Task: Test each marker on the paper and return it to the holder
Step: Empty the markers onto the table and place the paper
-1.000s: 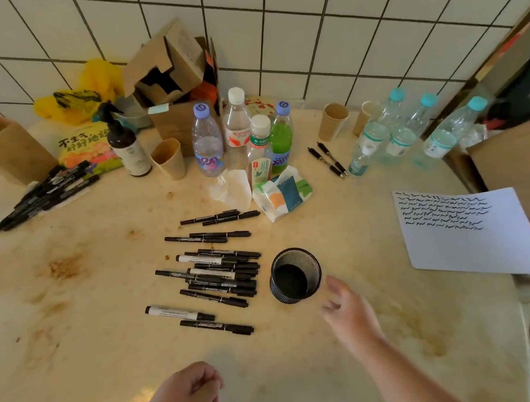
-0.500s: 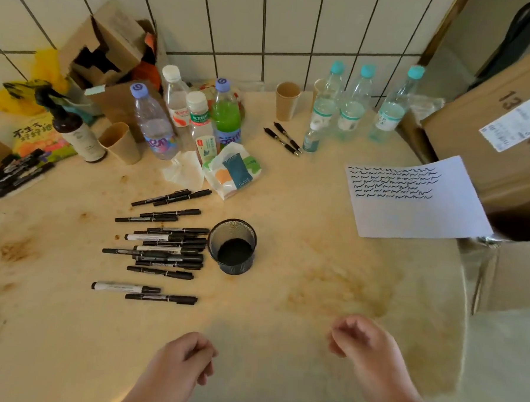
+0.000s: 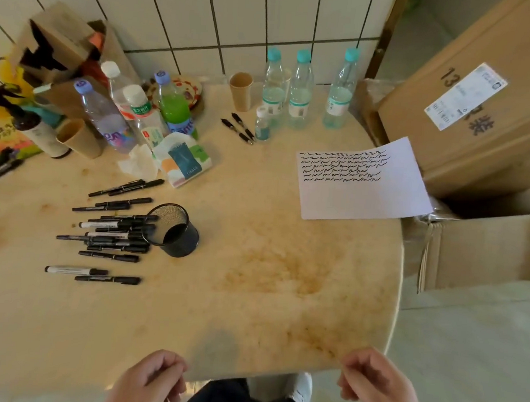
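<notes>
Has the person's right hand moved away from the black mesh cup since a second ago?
Yes. The right hand has pulled back from beside the mesh cup to the table's near edge, toward the person.

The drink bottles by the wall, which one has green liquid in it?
The purple-capped bottle in the left cluster, just behind the tissue pack. Its liquid is bright green; the others hold clear liquid.

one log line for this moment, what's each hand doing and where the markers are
left hand: idle, empty | right hand: idle, empty | markers: on table left of holder | paper: far right
</notes>
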